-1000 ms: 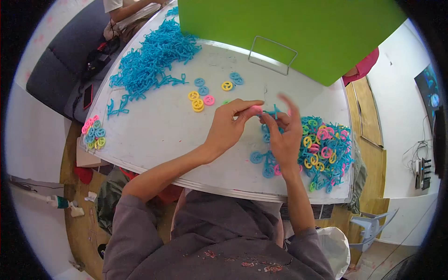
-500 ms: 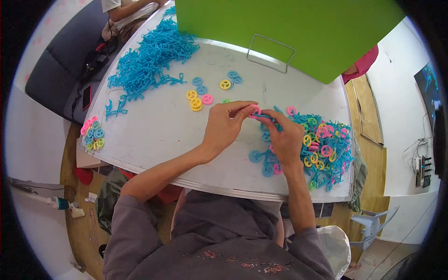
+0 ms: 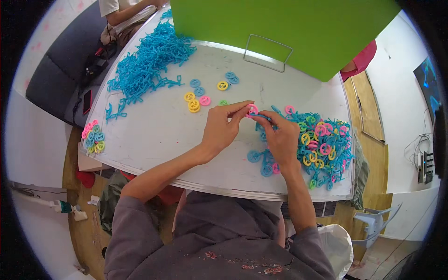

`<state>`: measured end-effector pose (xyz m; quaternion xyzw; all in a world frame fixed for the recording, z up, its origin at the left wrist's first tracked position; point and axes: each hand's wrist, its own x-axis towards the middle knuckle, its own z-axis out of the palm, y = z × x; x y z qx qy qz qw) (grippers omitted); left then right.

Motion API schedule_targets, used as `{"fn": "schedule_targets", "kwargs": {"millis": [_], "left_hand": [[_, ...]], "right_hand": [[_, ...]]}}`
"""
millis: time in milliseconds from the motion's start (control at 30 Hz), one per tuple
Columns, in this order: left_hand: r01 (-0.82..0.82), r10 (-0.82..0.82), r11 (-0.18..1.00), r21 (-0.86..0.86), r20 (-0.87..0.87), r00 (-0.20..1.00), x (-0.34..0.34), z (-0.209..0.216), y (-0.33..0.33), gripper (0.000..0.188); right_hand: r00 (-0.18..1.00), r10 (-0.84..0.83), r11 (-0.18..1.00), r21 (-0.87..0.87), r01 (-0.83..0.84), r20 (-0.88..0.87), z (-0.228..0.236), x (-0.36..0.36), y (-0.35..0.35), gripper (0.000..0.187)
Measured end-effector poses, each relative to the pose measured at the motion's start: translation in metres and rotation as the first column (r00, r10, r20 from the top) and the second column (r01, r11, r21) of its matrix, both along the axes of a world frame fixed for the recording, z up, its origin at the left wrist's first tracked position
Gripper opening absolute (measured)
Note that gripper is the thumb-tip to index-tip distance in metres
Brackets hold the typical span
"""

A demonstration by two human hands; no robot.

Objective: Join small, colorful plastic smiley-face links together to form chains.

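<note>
While the green board (image 3: pixel 289 28) stands behind, both hands pinch a pink ring (image 3: pixel 252 110)

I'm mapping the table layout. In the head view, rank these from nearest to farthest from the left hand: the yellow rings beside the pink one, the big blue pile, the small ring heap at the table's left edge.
1. Yellow rings, just left of the left hand.
2. Big blue pile, up and left.
3. Small ring heap, far left edge.
</note>
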<state>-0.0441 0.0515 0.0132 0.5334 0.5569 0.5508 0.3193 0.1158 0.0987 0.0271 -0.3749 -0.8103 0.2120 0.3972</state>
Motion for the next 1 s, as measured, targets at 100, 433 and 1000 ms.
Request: {"fn": "schedule_targets", "kwargs": {"millis": [100, 433, 1000], "left_hand": [[-0.051, 0.051, 0.999, -0.004, -0.085, 0.995, 0.004, -0.001, -0.002, 0.026], [-0.014, 0.002, 0.998, 0.055, 0.210, 0.978, 0.005, -0.001, -0.003, 0.023], [-0.173, 0.161, 0.978, 0.118, 0.106, 0.981, 0.007, -0.003, 0.000, 0.017]], "right_hand": [[1.000, -0.008, 1.000, 0.021, 0.008, 0.000, -0.003, 0.000, -0.001, 0.013], [0.980, 0.018, 0.969, -0.238, -0.066, -0.198, -0.006, -0.014, -0.011, 0.015], [0.937, -0.067, 0.907, -0.411, -0.086, -0.343, -0.004, -0.024, -0.016, 0.022]]}}
